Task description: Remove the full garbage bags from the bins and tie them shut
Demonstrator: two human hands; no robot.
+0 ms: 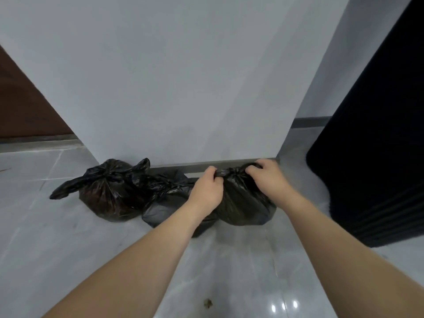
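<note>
Three full black garbage bags sit in a row on the floor against the foot of a white wall. The left bag (110, 191) is knotted, with two loose ends sticking out. The middle bag (163, 203) lies partly behind my left forearm. On the right bag (243, 203) both hands grip the twisted ends of its neck. My left hand (207, 191) holds the left end and my right hand (267, 177) holds the right end, with a knot between them.
A tall black bin (376, 157) stands close on the right. The white wall (183, 88) with its grey skirting rises right behind the bags. A brown door (20, 106) is at far left. A small brown scrap (207, 302) lies on the glossy grey tiles.
</note>
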